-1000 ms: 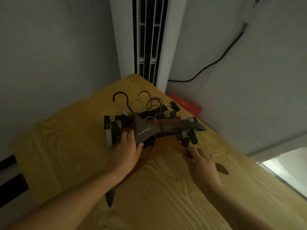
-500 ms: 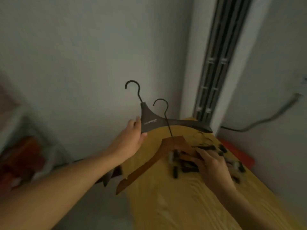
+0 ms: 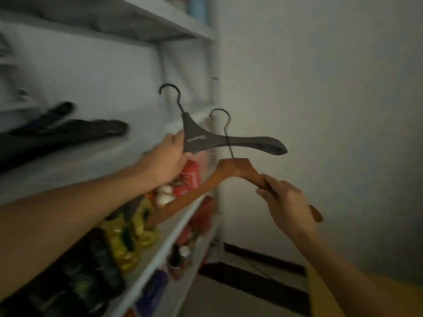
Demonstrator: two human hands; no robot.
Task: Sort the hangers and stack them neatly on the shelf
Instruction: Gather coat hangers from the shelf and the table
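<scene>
My left hand (image 3: 168, 160) grips a dark grey hanger (image 3: 231, 141) near its neck and holds it up in the air, hook upward, level with a white shelf (image 3: 75, 163). My right hand (image 3: 286, 202) grips the right arm of a brown wooden hanger (image 3: 206, 186), which hangs just below the grey one with its metal hook crossing behind it. Dark hangers (image 3: 68, 131) lie blurred on the shelf at the left.
The white shelving unit fills the left side. The lower shelves hold yellow and green packets (image 3: 128, 234), red items (image 3: 192, 177) and bottles (image 3: 180, 257). A plain wall (image 3: 320, 110) stands at the right, with a dark skirting strip near the floor.
Both hands lifted the two hangers off the wooden table and carried them left; the view has swung from the table to the shelving unit.
</scene>
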